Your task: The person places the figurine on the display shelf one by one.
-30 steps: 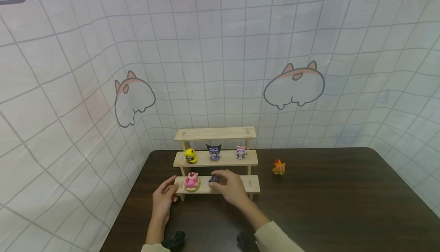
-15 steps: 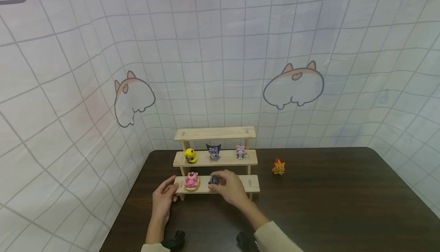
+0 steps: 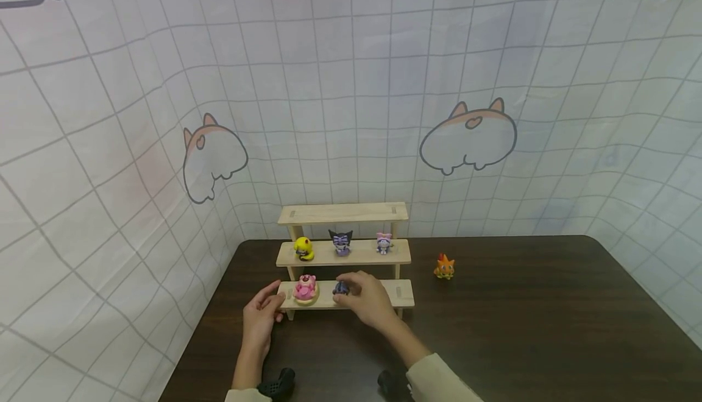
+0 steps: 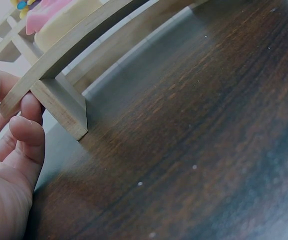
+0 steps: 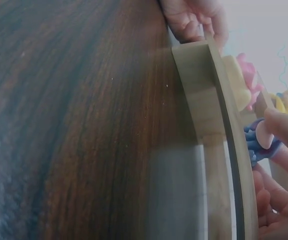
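Observation:
A three-tier wooden display stand (image 3: 378, 253) stands on the dark table. My left hand (image 3: 259, 324) grips the left end of its lowest shelf; in the left wrist view, fingers curl around the plank end (image 4: 21, 92). On that shelf, my right hand (image 3: 374, 302) pinches a small blue figurine (image 3: 340, 289) between thumb and fingers. The right wrist view shows the blue figurine (image 5: 258, 140) upright, close over the plank, partly hidden by the thumb. To its left sits a pink bear figurine (image 3: 305, 289) on a cream round base.
The middle shelf bears a yellow figurine (image 3: 304, 248), a purple figurine with black ears (image 3: 341, 243) and a lilac-pink figurine (image 3: 384, 243). An orange figurine (image 3: 445, 267) stands on the table (image 3: 526, 304) right of the stand. A grid-patterned curtain (image 3: 362, 103) hangs behind.
The blue figurine shows slightly more beside the right hand's fingers than a second ago. Both hands stay in place.

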`<state>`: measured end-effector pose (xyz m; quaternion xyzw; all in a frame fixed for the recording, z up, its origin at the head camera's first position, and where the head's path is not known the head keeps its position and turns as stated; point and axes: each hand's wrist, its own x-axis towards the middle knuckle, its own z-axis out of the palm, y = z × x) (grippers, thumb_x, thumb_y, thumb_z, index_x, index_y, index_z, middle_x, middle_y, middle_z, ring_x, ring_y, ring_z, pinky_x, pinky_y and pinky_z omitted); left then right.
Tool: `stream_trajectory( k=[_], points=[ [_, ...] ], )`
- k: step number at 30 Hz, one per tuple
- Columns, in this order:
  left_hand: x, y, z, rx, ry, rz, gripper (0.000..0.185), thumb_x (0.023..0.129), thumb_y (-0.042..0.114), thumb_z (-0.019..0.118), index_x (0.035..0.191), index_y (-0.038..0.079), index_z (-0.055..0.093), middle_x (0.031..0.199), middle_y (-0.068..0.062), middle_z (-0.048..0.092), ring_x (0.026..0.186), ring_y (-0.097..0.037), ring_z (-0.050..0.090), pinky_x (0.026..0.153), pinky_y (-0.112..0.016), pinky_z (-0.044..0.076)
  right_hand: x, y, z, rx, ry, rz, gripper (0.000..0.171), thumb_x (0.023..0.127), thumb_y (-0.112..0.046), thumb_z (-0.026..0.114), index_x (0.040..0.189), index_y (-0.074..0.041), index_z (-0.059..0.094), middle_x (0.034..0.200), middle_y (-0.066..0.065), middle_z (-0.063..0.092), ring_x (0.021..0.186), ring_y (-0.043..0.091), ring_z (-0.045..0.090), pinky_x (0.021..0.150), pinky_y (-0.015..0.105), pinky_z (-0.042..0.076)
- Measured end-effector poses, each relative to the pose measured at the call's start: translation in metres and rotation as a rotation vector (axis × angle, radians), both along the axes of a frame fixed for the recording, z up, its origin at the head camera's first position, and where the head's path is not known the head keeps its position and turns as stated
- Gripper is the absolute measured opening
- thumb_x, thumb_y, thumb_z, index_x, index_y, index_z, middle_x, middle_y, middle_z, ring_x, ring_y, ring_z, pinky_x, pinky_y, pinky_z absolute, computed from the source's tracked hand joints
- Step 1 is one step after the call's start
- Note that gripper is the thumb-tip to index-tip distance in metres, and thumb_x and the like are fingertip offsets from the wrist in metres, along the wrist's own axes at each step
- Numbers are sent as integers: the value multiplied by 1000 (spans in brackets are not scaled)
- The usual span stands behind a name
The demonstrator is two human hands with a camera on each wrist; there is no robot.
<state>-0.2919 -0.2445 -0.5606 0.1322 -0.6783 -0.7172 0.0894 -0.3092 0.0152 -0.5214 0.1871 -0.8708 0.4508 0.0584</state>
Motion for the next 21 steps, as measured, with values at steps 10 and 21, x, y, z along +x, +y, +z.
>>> stream_trajectory(
  k=[10,21],
  points=[
    [0,0,0,-1,0,9,41,99,12,66,139,8,62,80,10,69,66,-8,59,58,-20,48,3,12,-4,-48,-32,12,45,88,-39,81,126,-17,71,105,1,69,88,11,62,75,24,51],
    [-1,1,2,-5,-8,6,42,100,13,66,141,7,60,82,9,69,67,-8,59,58,-20,48,13,57,-6,-119,-70,108,33,95,-32,74,120,-11,73,103,0,70,90,11,63,79,25,52]
  ],
)
